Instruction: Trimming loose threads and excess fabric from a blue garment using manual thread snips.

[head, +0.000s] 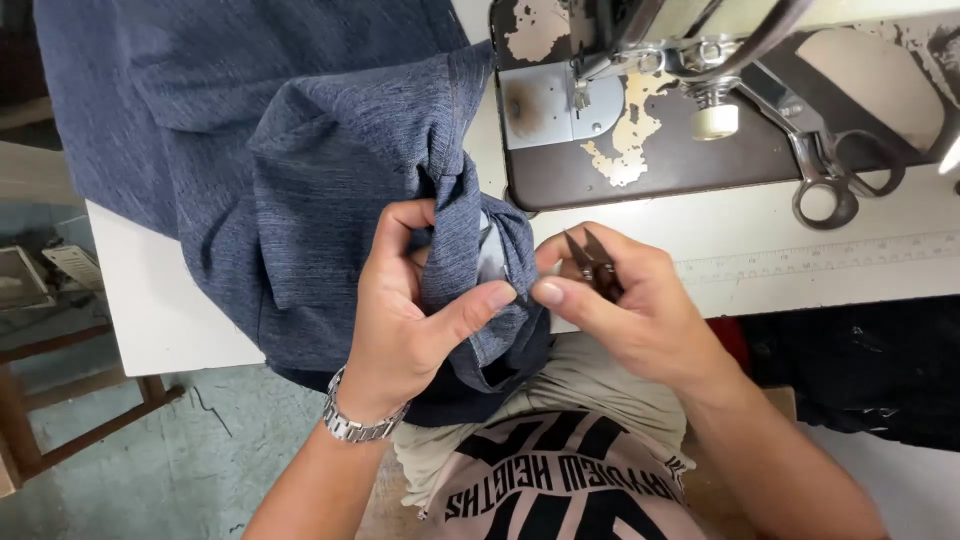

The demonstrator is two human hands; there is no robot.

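Left hand pinches a fold of blue denim garment at the white table edge. Right hand clasps small thread snips, handles hidden in palm. Large scissors lie behind on table; sewing machine cut off at top.

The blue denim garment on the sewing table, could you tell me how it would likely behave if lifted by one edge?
The denim garment would probably flop: it already bunches into soft folds where the left hand pinches it. It likely feels fairly heavy, since much cloth hangs off the table. Its rough weave suggests it won't slip easily.
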